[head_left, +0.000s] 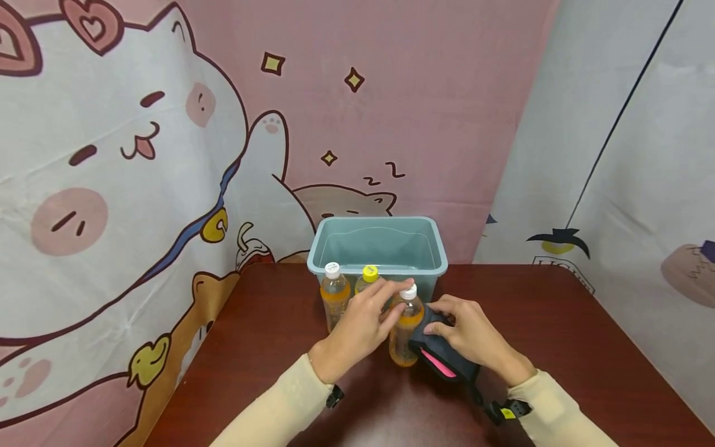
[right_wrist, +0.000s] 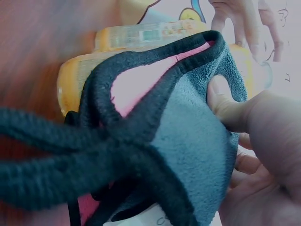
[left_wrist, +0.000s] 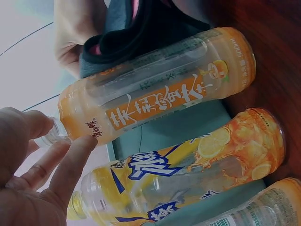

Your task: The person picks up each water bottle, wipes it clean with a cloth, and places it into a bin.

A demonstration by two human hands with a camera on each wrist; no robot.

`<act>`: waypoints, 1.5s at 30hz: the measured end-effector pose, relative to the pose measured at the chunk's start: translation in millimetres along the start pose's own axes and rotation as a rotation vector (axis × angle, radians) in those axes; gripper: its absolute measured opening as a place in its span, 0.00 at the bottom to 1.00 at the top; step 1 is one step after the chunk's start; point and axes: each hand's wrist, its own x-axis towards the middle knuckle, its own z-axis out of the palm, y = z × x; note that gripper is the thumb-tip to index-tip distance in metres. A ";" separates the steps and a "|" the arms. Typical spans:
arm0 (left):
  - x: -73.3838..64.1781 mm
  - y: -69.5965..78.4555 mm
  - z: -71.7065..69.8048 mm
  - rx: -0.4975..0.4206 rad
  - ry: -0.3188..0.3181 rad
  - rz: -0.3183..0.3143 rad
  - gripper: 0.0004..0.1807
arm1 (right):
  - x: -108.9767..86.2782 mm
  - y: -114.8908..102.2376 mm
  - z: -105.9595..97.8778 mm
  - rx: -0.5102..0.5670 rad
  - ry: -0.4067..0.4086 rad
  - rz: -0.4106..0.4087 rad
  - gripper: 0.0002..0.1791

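In the head view my left hand (head_left: 357, 326) is at the top of a clear plastic drink bottle (head_left: 403, 347) with a white cap and orange label, standing upright. The left wrist view shows its thumb and fingers around the cap and neck. My right hand (head_left: 475, 329) pinches a dark grey cloth pouch (right_wrist: 193, 127) with black trim, pink lining and a black strap. The pouch lies against the bottle's right side, its pink-lined opening tilted toward me. Behind the left hand stand a yellow-capped bottle (head_left: 370, 274) and another white-capped bottle (head_left: 335, 295).
A light blue plastic bin (head_left: 380, 271) stands behind the bottles at the back of the dark red-brown table (head_left: 279, 354). Cloth hangings (head_left: 436, 112) with cartoon cats rise behind and beside the table. A black strap (head_left: 477, 394) trails below the right hand.
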 end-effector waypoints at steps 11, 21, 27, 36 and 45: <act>1.4 0.4 -1.6 0.007 -0.009 -0.009 0.29 | 12.4 -16.1 -16.2 0.033 0.139 -0.061 0.24; 0.7 0.0 -1.1 0.001 -0.024 -0.023 0.28 | 17.3 -27.6 -20.0 0.039 0.150 -0.058 0.24; 0.3 0.3 -1.7 0.004 -0.019 -0.025 0.28 | 17.1 -29.0 -19.0 0.036 0.145 -0.061 0.22; 1.3 2.7 -3.8 -0.013 -0.035 -0.039 0.29 | 16.2 -30.7 -19.3 0.030 0.141 -0.054 0.22; 5.2 5.6 -5.3 -0.057 -0.045 -0.064 0.27 | 12.8 -28.7 -27.4 0.023 0.139 -0.061 0.20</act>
